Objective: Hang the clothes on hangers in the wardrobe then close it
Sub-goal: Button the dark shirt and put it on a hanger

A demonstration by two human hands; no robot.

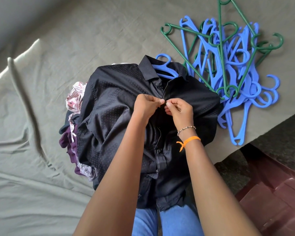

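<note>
A black dotted shirt (pixel 112 106) lies spread on top of a pile of clothes on the bed, its hem hanging toward my legs. A blue hanger (pixel 165 68) sits inside its collar, hook sticking out at the top. My left hand (pixel 147 104) and my right hand (pixel 179 108) meet at the shirt's front placket, a little below the collar. Each pinches an edge of the placket at a button. The wardrobe is out of view.
A heap of blue and green hangers (pixel 228 65) lies on the bed to the right of the shirt. Pink and purple clothes (pixel 73 116) stick out from under the shirt on the left. The grey-green bedsheet (pixel 41 82) spreads left; a dark red object (pixel 271 193) stands at the lower right.
</note>
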